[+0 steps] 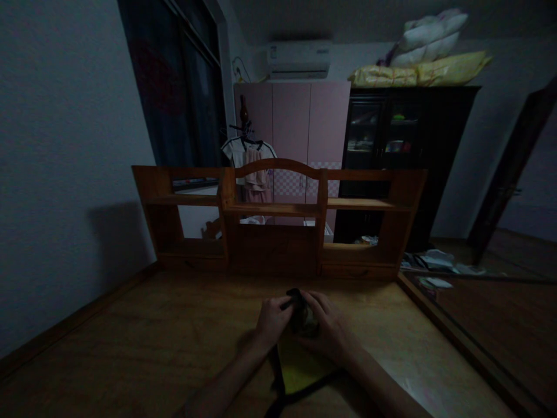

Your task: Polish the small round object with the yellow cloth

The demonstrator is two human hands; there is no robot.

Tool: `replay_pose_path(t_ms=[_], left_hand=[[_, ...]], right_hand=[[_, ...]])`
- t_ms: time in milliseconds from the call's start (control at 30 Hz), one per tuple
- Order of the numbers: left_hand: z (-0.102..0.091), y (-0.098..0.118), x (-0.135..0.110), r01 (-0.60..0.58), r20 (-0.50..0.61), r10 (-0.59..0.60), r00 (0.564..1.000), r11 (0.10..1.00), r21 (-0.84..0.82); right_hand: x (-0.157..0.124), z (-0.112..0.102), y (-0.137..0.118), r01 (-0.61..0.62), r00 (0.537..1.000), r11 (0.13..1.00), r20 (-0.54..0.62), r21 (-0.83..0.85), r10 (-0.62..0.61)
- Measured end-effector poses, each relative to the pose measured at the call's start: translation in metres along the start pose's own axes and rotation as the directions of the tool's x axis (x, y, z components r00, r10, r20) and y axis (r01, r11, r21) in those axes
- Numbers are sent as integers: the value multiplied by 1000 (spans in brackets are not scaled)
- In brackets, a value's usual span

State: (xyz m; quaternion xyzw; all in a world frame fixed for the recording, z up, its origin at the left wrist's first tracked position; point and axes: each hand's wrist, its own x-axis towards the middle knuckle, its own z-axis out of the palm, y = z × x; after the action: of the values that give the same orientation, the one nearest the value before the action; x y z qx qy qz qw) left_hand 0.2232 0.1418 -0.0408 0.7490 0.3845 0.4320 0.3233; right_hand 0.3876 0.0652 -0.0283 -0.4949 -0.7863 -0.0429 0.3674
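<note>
Both of my hands meet over the wooden tabletop (195,325), in the lower middle of the head view. My left hand (272,322) is closed, its thumb and fingers pinching the dark edge of a small dark bundle with a paler patch (303,316). Around the bundle's right side curl the fingers of my right hand (333,331). Dim light leaves the bundle's kind unclear. Directly below my hands lies a flat yellow piece with black edging (302,368), partly covered by my right hand and wrist. A black strap (275,408) trails from its lower left corner.
A low wooden shelf unit (274,209) with open compartments stands along the table's far edge. A wooden rail (452,337) borders the right side, and a wall (69,174) rises on the left. Behind are a pink wardrobe (291,128) and a dark cabinet (439,145).
</note>
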Motion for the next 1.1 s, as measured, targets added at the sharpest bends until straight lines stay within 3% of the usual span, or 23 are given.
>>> replay_pose_path(t_ms=[200,367,433,533,633,733,900,1100], left_hand=[[-1,-6,3,-5,6,5,1000,997,81],[6,-13,8,156,53,-150,987,976,-154],[8,-13,8,232,140,-195,971,912,-339],[13,-10,7,331,293,-190,937,746,-577],[17,-9,4,382,365,-174,915,669,-638],[18,-11,4,310,346,-103,933,719,-622],[16,-16,5,59,181,58,982,812,-581],[9,-7,1,21,26,-14,1000,945,-326]], right_hand=[[1,-1,-1,-5,1000,1000,-7,10,5],[2,-4,-1,-22,1000,1000,-12,10,22],[2,-5,0,-49,998,999,-27,17,50],[3,-7,2,-87,993,995,-82,38,90],[3,-8,5,-80,992,996,-98,45,84],[2,-7,7,-31,997,999,-63,21,32],[1,2,6,55,997,998,-48,-24,-56],[6,-1,-1,1,1000,988,-12,155,0]])
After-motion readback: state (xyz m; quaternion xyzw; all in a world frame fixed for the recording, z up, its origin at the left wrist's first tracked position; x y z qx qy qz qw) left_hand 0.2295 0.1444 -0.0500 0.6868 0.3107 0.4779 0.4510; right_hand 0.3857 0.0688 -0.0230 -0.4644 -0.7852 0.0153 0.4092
